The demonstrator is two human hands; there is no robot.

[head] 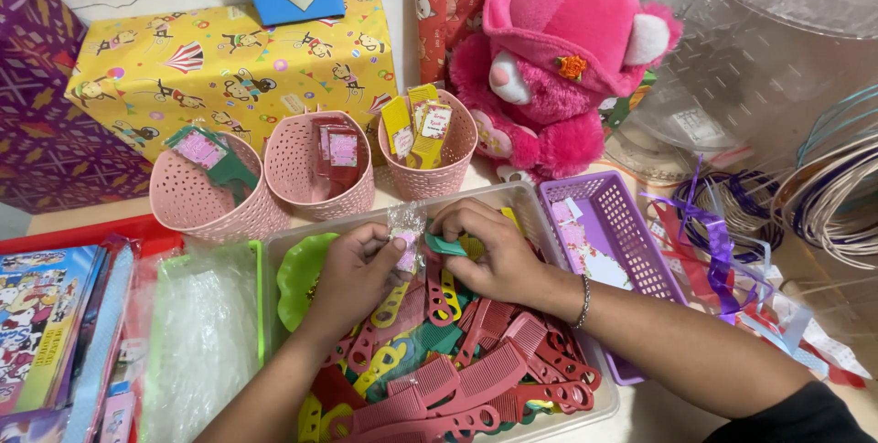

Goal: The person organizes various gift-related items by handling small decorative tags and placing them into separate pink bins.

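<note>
My left hand pinches a small clear plastic sleeve with a pink card above a clear bin of red, yellow and green combs. My right hand holds a small green comb right next to the sleeve, and a bracelet sits on that wrist. Both hands hover over the bin's far end, almost touching each other.
Three pink perforated baskets behind the bin hold packed combs: green, red and yellow. A purple basket of cards lies to the right, a pink plush bear and yellow gift box behind. Plastic bags and books lie left.
</note>
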